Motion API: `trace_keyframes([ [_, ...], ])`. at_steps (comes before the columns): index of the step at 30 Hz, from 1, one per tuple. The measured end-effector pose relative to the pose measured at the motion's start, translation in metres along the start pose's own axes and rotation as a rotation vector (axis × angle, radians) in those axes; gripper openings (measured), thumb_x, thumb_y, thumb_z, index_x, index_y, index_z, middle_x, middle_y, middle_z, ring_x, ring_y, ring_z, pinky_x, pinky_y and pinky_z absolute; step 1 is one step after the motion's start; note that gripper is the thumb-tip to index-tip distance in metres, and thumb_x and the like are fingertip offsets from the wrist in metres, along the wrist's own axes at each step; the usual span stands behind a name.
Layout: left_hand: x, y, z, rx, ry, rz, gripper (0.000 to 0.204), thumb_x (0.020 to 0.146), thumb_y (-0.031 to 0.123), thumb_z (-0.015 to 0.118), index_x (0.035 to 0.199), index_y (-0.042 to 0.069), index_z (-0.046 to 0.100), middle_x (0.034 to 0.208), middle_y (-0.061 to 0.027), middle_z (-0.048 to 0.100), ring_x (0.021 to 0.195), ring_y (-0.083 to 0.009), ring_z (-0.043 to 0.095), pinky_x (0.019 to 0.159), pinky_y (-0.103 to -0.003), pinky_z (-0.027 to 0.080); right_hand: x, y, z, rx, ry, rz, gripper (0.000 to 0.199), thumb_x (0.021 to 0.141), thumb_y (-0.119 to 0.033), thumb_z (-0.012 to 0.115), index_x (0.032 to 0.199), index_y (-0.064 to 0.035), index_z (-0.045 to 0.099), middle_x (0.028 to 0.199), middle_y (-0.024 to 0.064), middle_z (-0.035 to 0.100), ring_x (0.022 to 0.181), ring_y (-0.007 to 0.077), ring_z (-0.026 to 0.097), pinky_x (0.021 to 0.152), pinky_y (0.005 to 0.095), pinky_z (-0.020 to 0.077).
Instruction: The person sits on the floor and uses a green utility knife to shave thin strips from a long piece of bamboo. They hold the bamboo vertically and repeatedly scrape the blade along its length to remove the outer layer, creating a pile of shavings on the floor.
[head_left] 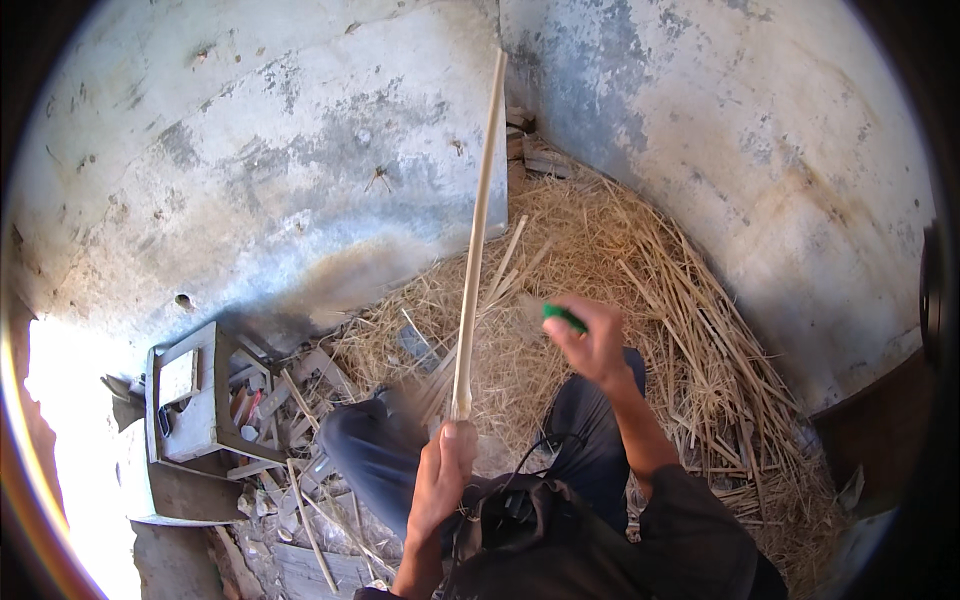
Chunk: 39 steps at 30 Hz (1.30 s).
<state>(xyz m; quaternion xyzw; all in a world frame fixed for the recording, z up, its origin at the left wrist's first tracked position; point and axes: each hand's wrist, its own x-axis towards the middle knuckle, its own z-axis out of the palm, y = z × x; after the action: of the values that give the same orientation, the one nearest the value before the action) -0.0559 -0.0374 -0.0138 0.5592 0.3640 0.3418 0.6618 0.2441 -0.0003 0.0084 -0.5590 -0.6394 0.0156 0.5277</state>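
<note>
A: What is your left hand doing?

B: You are gripping the lower end of a long pale stick with it, fingers wrapped tight around the wood. The stick is rising nearly upright from your fist, leaning a little to the right, and its tip is reaching up to the corner where the two walls meet.

A: And your right hand?

B: You are holding it out to the right of the stick, apart from it, with the fingers closed on a small green object. Only its green end is showing, and that part is blurred, so I cannot tell what kind of thing it is.

A: What is lying around you?

B: A heap of straw is filling the corner behind the stick and spreading under your right hand. Grey plastered walls, stained and flaking, are standing behind it. To your left a grey wooden box is sitting on the ground, with wood scraps scattered just beside it. Your knees in dark trousers are showing below the stick.

A: Any packages, labels or signs?

B: I am seeing none that I can make out.
</note>
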Motion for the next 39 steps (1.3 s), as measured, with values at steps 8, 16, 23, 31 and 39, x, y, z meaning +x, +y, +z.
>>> trace_keyframes([
  [8, 0.005, 0.028, 0.009, -0.115, -0.067, -0.139, 0.058, 0.118, 0.055, 0.032, 0.112, 0.004, 0.057, 0.076, 0.0047, 0.042, 0.056, -0.0029, 0.033, 0.049, -0.022, 0.027, -0.022, -0.048, 0.021, -0.007, -0.158, -0.235, 0.031, 0.09, -0.043, 0.085, 0.098, -0.0134, 0.081, 0.084, 0.0004, 0.078, 0.064, 0.0209, 0.073, 0.056, 0.0327, 0.056],
  [16, 0.006, 0.024, 0.014, 0.269, 0.079, 0.105, 0.048, 0.12, 0.037, 0.035, 0.109, -0.002, 0.062, 0.076, -0.0086, 0.06, 0.066, -0.0204, 0.055, 0.066, -0.037, 0.046, -0.02, -0.056, 0.019, -0.085, -0.222, -0.292, 0.037, 0.087, -0.047, 0.087, 0.096, -0.0114, 0.081, 0.08, 0.0, 0.078, 0.058, 0.0186, 0.07, 0.053, 0.0326, 0.0523],
  [23, 0.001, 0.044, 0.026, 0.431, 0.135, 0.135, 0.044, 0.119, 0.03, 0.036, 0.109, -0.003, 0.063, 0.076, -0.0196, 0.063, 0.068, -0.0303, 0.061, 0.069, -0.043, 0.05, -0.018, -0.052, 0.019, -0.103, -0.111, -0.349, 0.033, 0.087, -0.049, 0.086, 0.094, -0.0171, 0.081, 0.081, -0.0043, 0.078, 0.058, 0.0154, 0.071, 0.05, 0.0309, 0.0509],
  [31, -0.004, 0.041, 0.023, 0.468, 0.108, 0.178, 0.039, 0.118, 0.025, 0.037, 0.109, -0.003, 0.063, 0.073, -0.0198, 0.062, 0.064, -0.0337, 0.062, 0.066, -0.044, 0.049, -0.018, -0.057, 0.009, -0.213, -0.132, -0.365, 0.034, 0.086, -0.051, 0.087, 0.092, -0.0182, 0.081, 0.079, -0.0062, 0.076, 0.056, 0.0127, 0.068, 0.05, 0.0289, 0.0497],
  [39, -0.036, 0.023, 0.019, 0.446, 0.035, 0.062, 0.048, 0.119, 0.036, 0.033, 0.105, -0.001, 0.062, 0.073, -0.008, 0.055, 0.064, -0.0215, 0.052, 0.062, -0.038, 0.043, 0.016, 0.043, -0.031, -0.247, 0.291, 0.162, 0.046, 0.102, -0.051, 0.072, 0.096, -0.0067, 0.081, 0.067, 0.0026, 0.067, 0.053, 0.0115, 0.06, 0.049, 0.0312, 0.0467],
])
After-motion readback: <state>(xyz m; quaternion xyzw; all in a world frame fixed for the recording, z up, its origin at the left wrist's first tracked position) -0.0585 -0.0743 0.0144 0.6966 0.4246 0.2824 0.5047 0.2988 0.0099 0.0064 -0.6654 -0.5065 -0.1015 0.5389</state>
